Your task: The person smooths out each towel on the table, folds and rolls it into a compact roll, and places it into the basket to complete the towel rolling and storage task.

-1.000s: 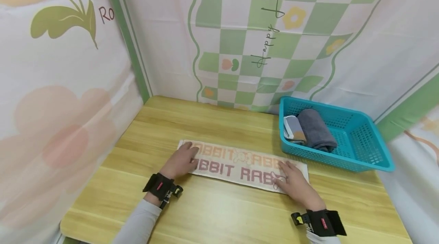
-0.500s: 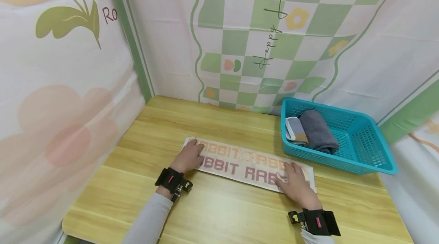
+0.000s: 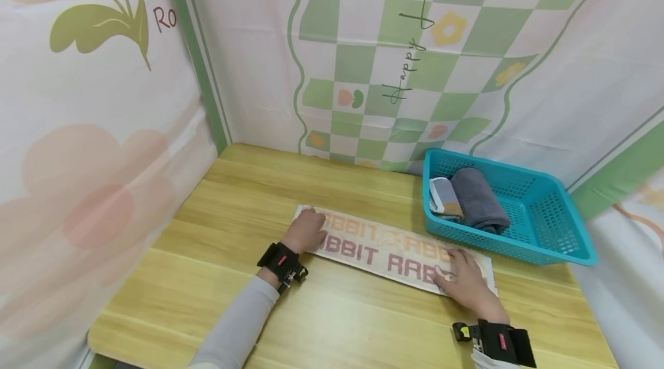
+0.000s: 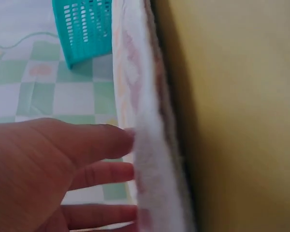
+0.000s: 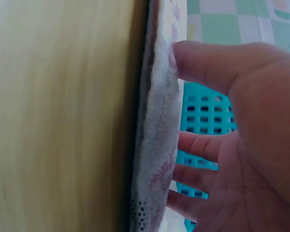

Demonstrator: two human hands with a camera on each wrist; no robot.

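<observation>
A cream towel (image 3: pixel 384 248) with orange and dark red RABBIT lettering lies on the table as a long folded strip. My left hand (image 3: pixel 307 232) rests on its left end, and in the left wrist view the thumb and fingertips (image 4: pixel 118 140) press on the top face. Near the right end, my right hand (image 3: pixel 469 281) lies with fingers spread on the fabric. From the right wrist, the layered edge of the towel (image 5: pixel 159 106) shows, thumb and fingertips touching its upper face.
A teal plastic basket (image 3: pixel 557 216) stands at the back right, close behind the towel's right end. Inside it are a rolled grey towel (image 3: pixel 479 199) and a smaller folded cloth (image 3: pixel 443 196). The wooden table (image 3: pixel 332 323) meets patterned curtains (image 3: pixel 259 69) behind and at left.
Both hands have slid the towel rightward along the table, its right end now lying further along the basket's front. The basket and its contents have stayed put.
</observation>
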